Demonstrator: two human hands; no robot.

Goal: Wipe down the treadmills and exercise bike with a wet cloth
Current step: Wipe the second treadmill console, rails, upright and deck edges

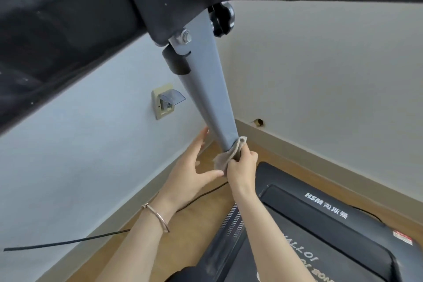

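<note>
My right hand (241,165) grips the cloth (231,153) round the post (210,98) to wipe it; left hand (194,167) loose beside, steadying.

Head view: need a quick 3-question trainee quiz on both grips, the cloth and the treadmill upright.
1. True or false: the right grip holds the cloth against the grey upright.
2. Where on the upright is the cloth? A) top end B) middle C) lower end
3. Fill in: the left grip, fingers straight, has a ____ on its wrist.
Key: 1 true; 2 C; 3 bracelet.
</note>
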